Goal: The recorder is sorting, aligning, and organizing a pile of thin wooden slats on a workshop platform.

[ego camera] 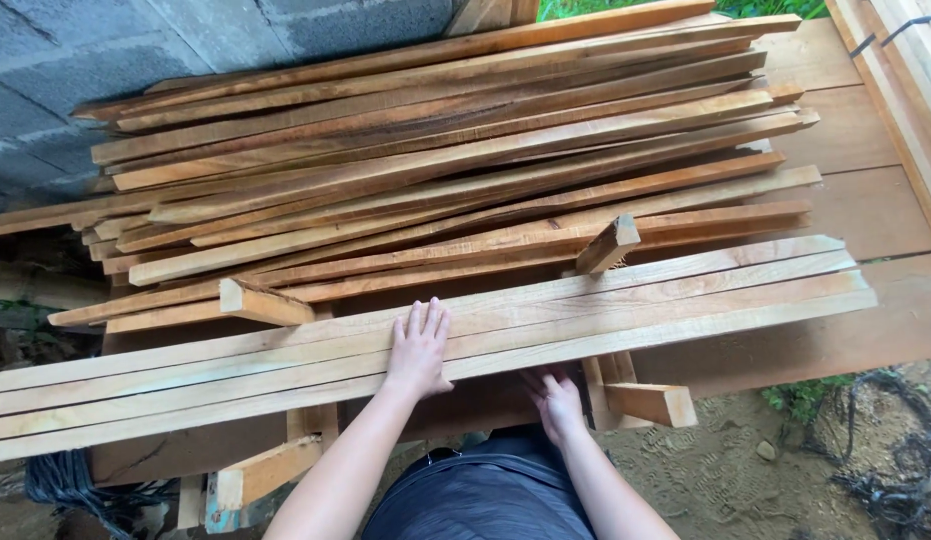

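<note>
The left hand (419,350) lies flat, fingers spread and pointing away from the body, palm pressed on top of the nearest bundle of long pale slats (545,315), which seems a way of steadying the loose strips so they do not slide apart. The right hand (555,402) sits lower, at the near edge of the same bundle, its fingers curled up under the wood as if taking the weight from below; the fingertips are hidden, so how tightly they close cannot be told. The slats are thin, square-edged strips of freshly sawn timber, light tan with straight grain and rough, unsanded faces, lying side by side and running across the view, slightly tilted. Just behind them a larger, untidy pile of reddish-brown battens (455,170) fans out, with two short offcuts (607,245) lying on it. Everything rests on a broad plank platform (865,210), with short blocks (650,402) sticking out beneath the near edge. A grey block wall (135,50) stands at the far left, and bare sandy ground (725,470) with black cords (890,490) lies below on the right.
</note>
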